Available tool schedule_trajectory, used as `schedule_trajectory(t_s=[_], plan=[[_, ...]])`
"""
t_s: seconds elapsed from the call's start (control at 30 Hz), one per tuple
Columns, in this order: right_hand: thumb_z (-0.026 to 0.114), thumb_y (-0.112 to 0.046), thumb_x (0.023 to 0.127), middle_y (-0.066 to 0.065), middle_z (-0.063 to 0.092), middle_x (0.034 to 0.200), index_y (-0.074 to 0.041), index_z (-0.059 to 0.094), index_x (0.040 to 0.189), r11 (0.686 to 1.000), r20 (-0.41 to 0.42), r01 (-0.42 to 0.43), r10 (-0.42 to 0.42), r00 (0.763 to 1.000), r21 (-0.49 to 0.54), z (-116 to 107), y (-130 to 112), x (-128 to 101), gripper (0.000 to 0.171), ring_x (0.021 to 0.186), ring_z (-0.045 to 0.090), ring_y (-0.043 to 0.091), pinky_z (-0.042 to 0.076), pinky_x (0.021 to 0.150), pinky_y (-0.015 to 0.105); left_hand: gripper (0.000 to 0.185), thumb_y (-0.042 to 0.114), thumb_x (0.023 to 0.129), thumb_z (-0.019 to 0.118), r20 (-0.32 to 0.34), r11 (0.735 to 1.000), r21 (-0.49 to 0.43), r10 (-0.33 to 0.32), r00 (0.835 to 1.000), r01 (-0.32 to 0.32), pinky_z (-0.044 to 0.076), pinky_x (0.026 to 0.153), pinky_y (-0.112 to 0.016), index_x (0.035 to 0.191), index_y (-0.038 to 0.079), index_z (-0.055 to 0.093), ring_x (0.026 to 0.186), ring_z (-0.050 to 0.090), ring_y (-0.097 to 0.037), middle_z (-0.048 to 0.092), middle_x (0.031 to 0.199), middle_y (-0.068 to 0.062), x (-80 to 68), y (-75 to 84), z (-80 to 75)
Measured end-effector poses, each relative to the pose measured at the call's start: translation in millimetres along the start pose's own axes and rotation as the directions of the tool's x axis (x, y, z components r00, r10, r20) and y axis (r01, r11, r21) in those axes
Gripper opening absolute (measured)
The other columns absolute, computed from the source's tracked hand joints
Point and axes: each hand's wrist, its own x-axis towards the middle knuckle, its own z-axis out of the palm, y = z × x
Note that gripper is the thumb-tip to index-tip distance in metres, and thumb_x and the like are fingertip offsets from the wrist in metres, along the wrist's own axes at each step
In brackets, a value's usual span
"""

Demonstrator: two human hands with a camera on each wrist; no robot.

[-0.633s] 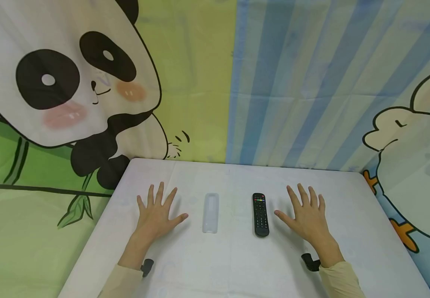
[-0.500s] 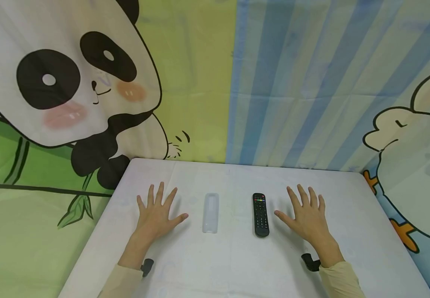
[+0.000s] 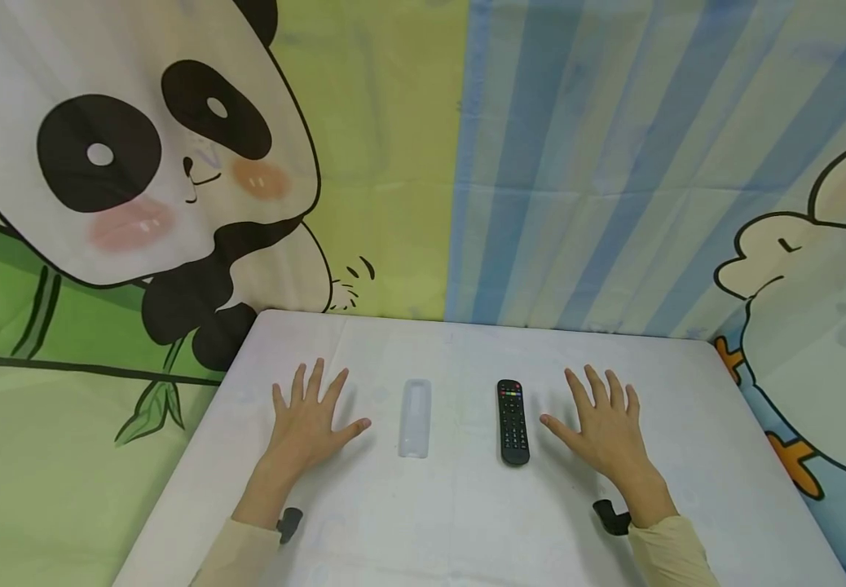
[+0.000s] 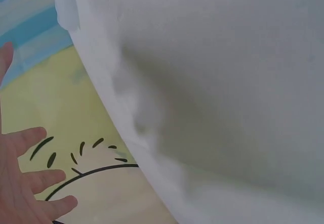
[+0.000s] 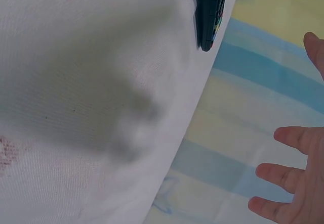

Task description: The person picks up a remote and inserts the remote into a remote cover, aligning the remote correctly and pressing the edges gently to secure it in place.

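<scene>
Spanning the foreground, white table (image 3: 467,522) against cartoon backdrop (image 3: 394,163)

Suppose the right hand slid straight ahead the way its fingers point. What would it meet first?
Probably nothing on the table: the right hand points toward the far edge and the striped backdrop beyond. The black remote lies beside its thumb, out of that line.

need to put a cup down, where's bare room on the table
Bare cloth lies behind the clear case and black remote up to the table's far edge, and in front of them. It is tightest between left hand and right hand.
</scene>
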Motion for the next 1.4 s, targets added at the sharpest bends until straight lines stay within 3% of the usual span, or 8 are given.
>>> schedule_trajectory(t_s=[0.23, 0.47, 0.7, 0.87, 1.0, 1.2, 1.4], plan=[[0.058, -0.070, 0.089, 0.027, 0.034, 0.151, -0.008, 0.039, 0.152, 1.000, -0.001, -0.009, 0.009, 1.000, 0.001, -2.2, -0.8, -0.8, 0.090, 0.138, 0.025, 0.052, 0.015, 0.107, 0.071, 0.092, 0.077, 0.087, 0.053, -0.031, 0.991, -0.122, 0.055, 0.998, -0.058, 0.019, 0.109, -0.071, 0.153, 0.014, 0.041, 0.145, 0.019, -0.047, 0.026, 0.159, -0.023, 5.1, 11.2, 6.8], [0.060, -0.061, 0.093, 0.029, 0.039, 0.146, -0.002, 0.039, 0.151, 0.999, 0.011, -0.008, 0.008, 1.000, 0.051, -5.8, -5.4, -1.6, 0.085, 0.130, 0.035, 0.054, 0.028, 0.102, 0.071, 0.084, 0.067, 0.093, 0.055, -0.045, 0.972, -0.193, 0.131, 0.990, -0.137, 0.032, 0.109, -0.061, 0.152, 0.010, 0.041, 0.142, 0.029, -0.045, 0.031, 0.157, -0.022, 16.7, 36.4, 13.2], [0.063, -0.049, 0.096, 0.030, 0.048, 0.136, 0.003, 0.040, 0.147, 0.995, 0.025, -0.022, 0.020, 0.999, 0.098, -3.1, -9.7, -0.5, 0.077, 0.122, 0.046, 0.054, 0.041, 0.092, 0.068, 0.071, 0.053, 0.097, 0.060, 0.022, 0.944, -0.294, 0.166, 0.986, -0.152, 0.047, 0.096, -0.058, 0.151, 0.011, 0.043, 0.135, 0.041, -0.039, 0.040, 0.152, -0.017, 27.9, 76.8, 16.2], [0.063, -0.045, 0.098, 0.033, 0.051, 0.131, 0.007, 0.041, 0.145, 0.988, 0.059, -0.052, 0.044, 0.997, 0.146, 3.3, -13.2, 3.0, 0.074, 0.117, 0.049, 0.053, 0.044, 0.090, 0.065, 0.068, 0.049, 0.098, 0.061, 0.102, 0.915, -0.387, 0.169, 0.980, -0.117, 0.045, 0.102, -0.051, 0.151, 0.010, 0.042, 0.133, 0.045, -0.034, 0.045, 0.148, -0.014, 36.4, 105.3, 26.3], [0.059, -0.047, 0.099, 0.035, 0.048, 0.133, 0.008, 0.039, 0.146, 0.966, 0.143, -0.113, 0.081, 0.986, 0.232, 6.7, -18.1, 6.2, 0.075, 0.117, 0.049, 0.052, 0.046, 0.088, 0.064, 0.066, 0.045, 0.099, 0.062, 0.148, 0.878, -0.468, 0.192, 0.970, -0.103, 0.043, 0.105, -0.047, 0.150, 0.008, 0.042, 0.133, 0.048, -0.033, 0.047, 0.146, -0.016, 45.0, 125.5, 36.7], [0.059, -0.043, 0.100, 0.032, 0.048, 0.134, 0.007, 0.038, 0.147, 0.898, 0.267, -0.226, 0.129, 0.955, 0.376, 13.1, -25.8, 12.3, 0.071, 0.120, 0.051, 0.047, 0.046, 0.093, 0.061, 0.064, 0.042, 0.098, 0.063, 0.202, 0.805, -0.590, 0.224, 0.954, -0.064, 0.054, 0.087, -0.038, 0.147, 0.004, 0.046, 0.110, 0.062, -0.025, 0.055, 0.135, -0.016, 56.3, 150.4, 48.9], [0.062, -0.035, 0.100, 0.028, 0.057, 0.120, 0.010, 0.045, 0.141, 0.851, 0.315, -0.283, 0.148, 0.938, 0.442, 18.5, -31.4, 17.6, 0.063, 0.104, 0.061, 0.040, 0.053, 0.083, 0.052, 0.063, 0.040, 0.096, 0.067, 0.253, 0.781, -0.624, 0.217, 0.943, -0.012, 0.055, 0.080, -0.033, 0.143, 0.001, 0.050, 0.099, 0.065, -0.020, 0.061, 0.127, -0.015, 66.0, 171.4, 60.4]])
